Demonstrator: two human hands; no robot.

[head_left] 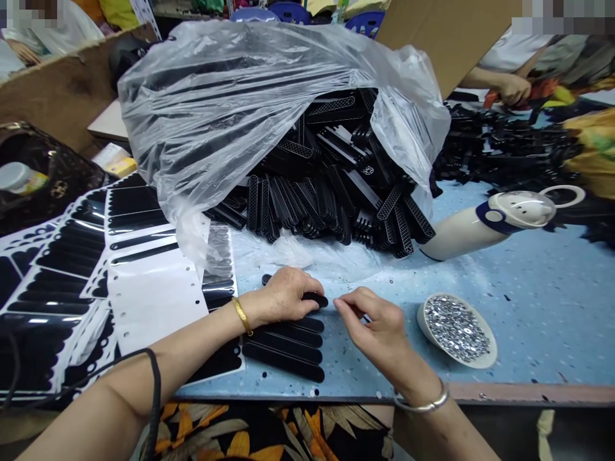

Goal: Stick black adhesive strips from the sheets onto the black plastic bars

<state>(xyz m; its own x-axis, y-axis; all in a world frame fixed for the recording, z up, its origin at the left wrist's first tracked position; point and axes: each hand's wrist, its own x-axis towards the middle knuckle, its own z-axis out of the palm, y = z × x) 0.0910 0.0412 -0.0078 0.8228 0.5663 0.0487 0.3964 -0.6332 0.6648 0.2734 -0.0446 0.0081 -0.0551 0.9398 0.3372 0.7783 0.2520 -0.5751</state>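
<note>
My left hand (289, 296), with a gold bangle at the wrist, is closed on a flat black strip (316, 299) with a rounded end. Below it on the blue table, several like black strips (283, 353) lie side by side. My right hand (377, 320) has thumb and forefinger pinched together just right of the held strip's end. Whatever is in that pinch is too small to make out. Right of it stands a white bowl (491, 362) filled with small shiny silver metal pieces (456, 328), some ring-shaped.
Behind my hands, a clear plastic bag (216, 109) spills black fork-ended pieces (336, 186). A cream bottle (471, 227) leans at the right. Sheets of black strips (139, 211) and a white sheet (154, 298) cover the left. Other people's hands (514, 88) show at the back.
</note>
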